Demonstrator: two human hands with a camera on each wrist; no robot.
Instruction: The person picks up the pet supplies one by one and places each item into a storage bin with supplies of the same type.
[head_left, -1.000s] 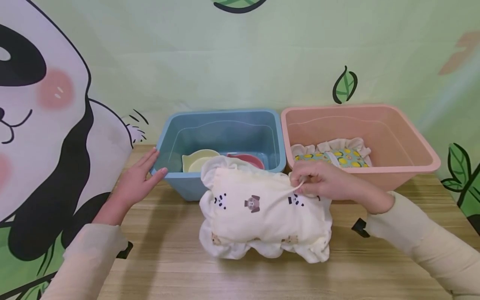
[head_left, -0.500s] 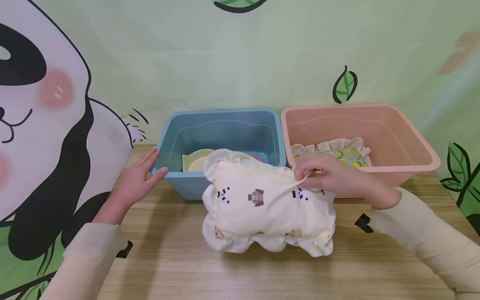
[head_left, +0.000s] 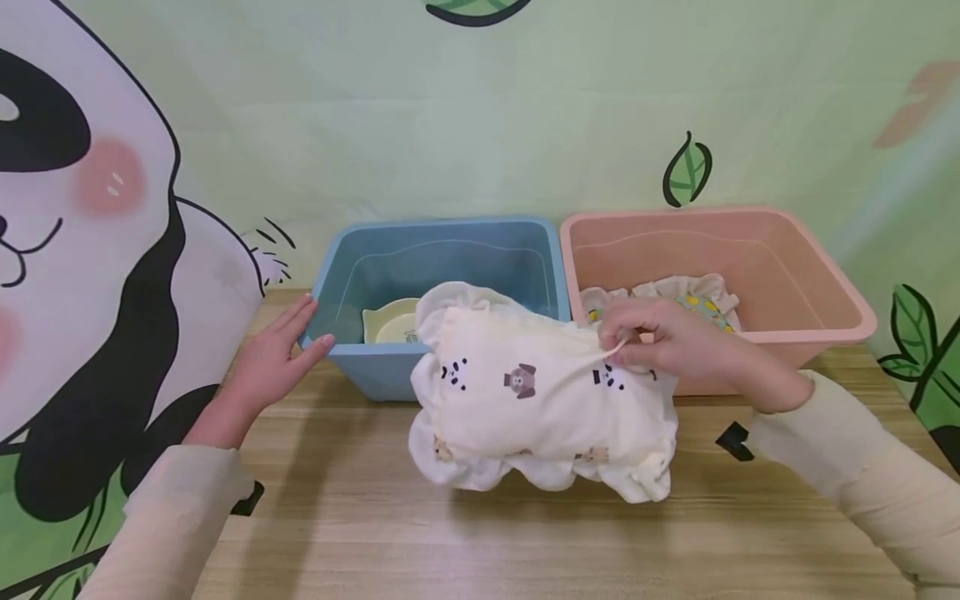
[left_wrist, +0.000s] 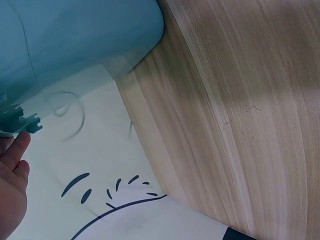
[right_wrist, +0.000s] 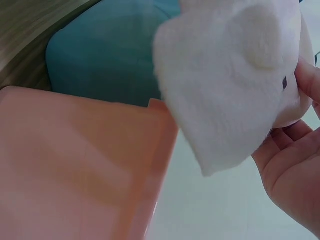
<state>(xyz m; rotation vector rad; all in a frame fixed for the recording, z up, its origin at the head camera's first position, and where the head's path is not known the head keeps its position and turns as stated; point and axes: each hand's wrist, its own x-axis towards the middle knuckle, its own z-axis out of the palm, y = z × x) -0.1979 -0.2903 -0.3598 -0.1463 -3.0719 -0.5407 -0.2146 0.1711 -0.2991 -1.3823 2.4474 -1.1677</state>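
Note:
A small cream pillow (head_left: 517,392) with frilled edges and printed animal faces hangs above the table, in front of two bins. My right hand (head_left: 656,342) pinches its cloth near the upper right; in the right wrist view the pillow's white frill (right_wrist: 220,85) hangs beside the fingers. My left hand (head_left: 273,358) lies with extended fingers against the left rim of the blue bin (head_left: 442,223). In the left wrist view, the fingertips (left_wrist: 20,145) touch the underside of that rim. The pillow hides part of the blue bin's front and contents.
Inside the blue bin lies a pale yellow dish (head_left: 390,321). To its right stands a pink bin (head_left: 813,292) holding a lemon-print cloth item (head_left: 708,304) with a white frill, partly behind my right hand. Both bins stand on a wooden table (head_left: 360,517) against a printed backdrop.
My right hand has lifted the pillow slightly and shifted it to the right. The pillow now covers the red dish in the blue bin. My left hand stays at the bin's rim.

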